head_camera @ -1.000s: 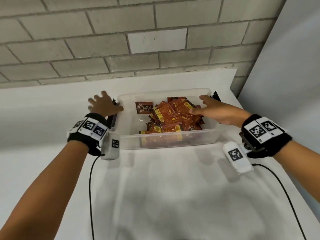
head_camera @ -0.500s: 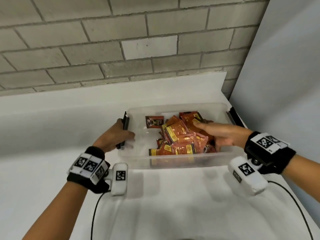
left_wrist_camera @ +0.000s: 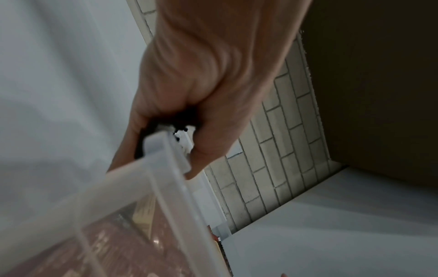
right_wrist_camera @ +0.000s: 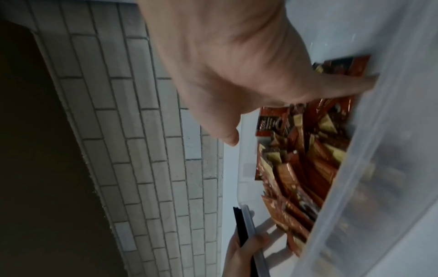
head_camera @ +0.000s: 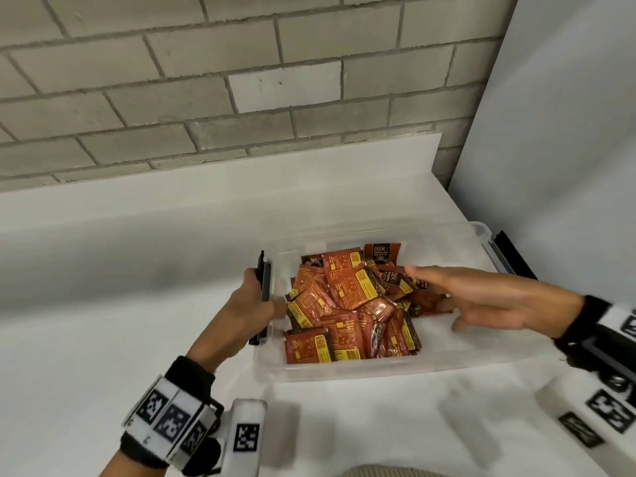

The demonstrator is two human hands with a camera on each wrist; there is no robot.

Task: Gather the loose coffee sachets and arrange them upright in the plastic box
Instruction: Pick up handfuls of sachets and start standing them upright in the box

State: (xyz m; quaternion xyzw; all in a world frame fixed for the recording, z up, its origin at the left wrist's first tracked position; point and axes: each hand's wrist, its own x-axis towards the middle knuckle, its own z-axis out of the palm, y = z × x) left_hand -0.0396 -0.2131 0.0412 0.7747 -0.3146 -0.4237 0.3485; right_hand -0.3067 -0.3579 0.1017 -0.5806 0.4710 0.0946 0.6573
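A clear plastic box [head_camera: 347,370] stands on the white table and holds a jumbled heap of red and yellow coffee sachets [head_camera: 347,297], mostly lying flat or leaning. My left hand [head_camera: 253,306] grips the box's left rim at its black latch [head_camera: 264,284], thumb inside the wall; the left wrist view shows the left hand [left_wrist_camera: 189,105] curled round that rim [left_wrist_camera: 166,148]. My right hand [head_camera: 475,301] reaches into the box from the right with fingers stretched out over the sachets, holding nothing. In the right wrist view the right hand [right_wrist_camera: 237,78] hovers above the sachets [right_wrist_camera: 303,159].
A grey brick wall [head_camera: 241,80] runs behind the white table [head_camera: 137,270]. A pale panel [head_camera: 568,132] stands on the right, close to the box's right black latch [head_camera: 512,253]. Wrist cameras with cables hang below both wrists.
The left hand came down from the table beside the box and took hold of its left rim. The right hand moved further in over the sachets. The box sits nearer to me.
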